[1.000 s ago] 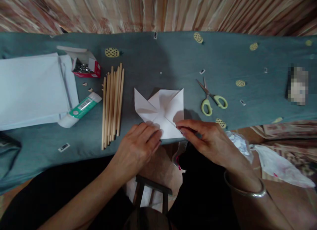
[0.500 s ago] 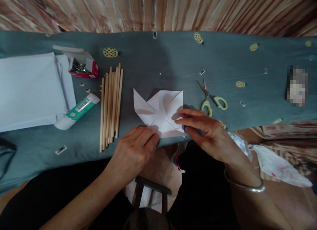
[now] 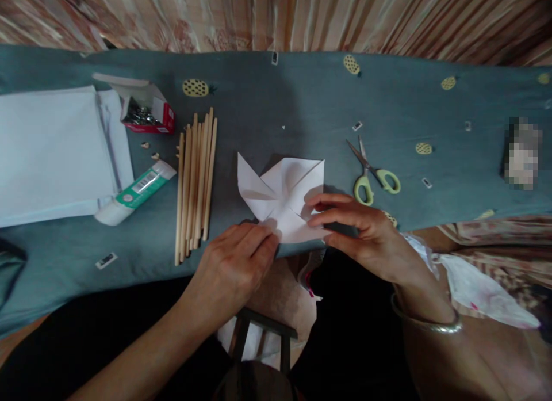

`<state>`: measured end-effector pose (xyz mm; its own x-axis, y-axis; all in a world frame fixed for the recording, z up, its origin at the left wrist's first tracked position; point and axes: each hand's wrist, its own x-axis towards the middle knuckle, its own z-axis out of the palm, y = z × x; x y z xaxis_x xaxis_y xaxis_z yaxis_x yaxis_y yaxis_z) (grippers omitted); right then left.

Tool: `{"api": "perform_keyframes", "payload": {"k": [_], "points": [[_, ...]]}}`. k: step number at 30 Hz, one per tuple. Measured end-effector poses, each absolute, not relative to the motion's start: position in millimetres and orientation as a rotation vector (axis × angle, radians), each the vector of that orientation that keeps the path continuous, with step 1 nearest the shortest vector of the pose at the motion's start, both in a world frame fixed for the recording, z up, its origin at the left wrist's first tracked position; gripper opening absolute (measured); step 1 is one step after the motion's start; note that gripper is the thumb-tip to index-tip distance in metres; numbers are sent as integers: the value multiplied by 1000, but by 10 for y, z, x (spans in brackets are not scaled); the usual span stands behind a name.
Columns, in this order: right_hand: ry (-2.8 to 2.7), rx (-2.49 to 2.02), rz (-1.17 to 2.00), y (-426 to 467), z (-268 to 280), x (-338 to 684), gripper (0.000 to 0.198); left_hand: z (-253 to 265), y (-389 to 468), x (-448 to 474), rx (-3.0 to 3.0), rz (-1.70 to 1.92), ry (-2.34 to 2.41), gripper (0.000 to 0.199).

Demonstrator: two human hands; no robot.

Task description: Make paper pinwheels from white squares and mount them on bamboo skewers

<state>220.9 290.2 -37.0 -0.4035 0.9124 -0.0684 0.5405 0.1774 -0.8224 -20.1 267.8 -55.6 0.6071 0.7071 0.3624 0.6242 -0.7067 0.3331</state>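
A white sheet of paper (image 3: 297, 185), slit from its corners and shaped like a pinwheel, lies at the table's near edge. One pointed flap stands up at its left. My left hand (image 3: 244, 251) is closed on the paper's lower left part, with its fingertips pressed together there. At the lower right corner my right hand (image 3: 366, 228) pinches the paper between thumb and fingers, while its other fingers curve above the sheet. Right of the paper lie scissors (image 3: 366, 171) with green handles, blades partly apart.
Left of the paper lies a bundle of wooden sticks (image 3: 196, 182). Beyond it are a white and green tube (image 3: 140, 191), a red box (image 3: 149, 116) of small metal pieces and a stack of white paper (image 3: 47, 153). A pixelated object (image 3: 522, 153) lies far right on the green tablecloth (image 3: 250, 102).
The fingers of my right hand have closed in on the paper's lower right corner, which is now slightly raised. My left hand keeps its hold. The whole view has shifted a little.
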Motion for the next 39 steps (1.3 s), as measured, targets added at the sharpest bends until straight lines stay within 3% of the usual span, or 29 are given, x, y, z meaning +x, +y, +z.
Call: {"api": "perform_keyframes", "payload": {"k": [8,25,39], "points": [[-1775,-1462,1208,2902,-375,2014,6,-520,2669,-178,2648,654,1095,12],[-1997,-1612,868,2886,-379,1830,6,-590,2616,-137,2572,662,1051,29],[-2203,-1620,608,2901,-386,1779,11,-565,2661,-108,2534,631,1035,24]]}}
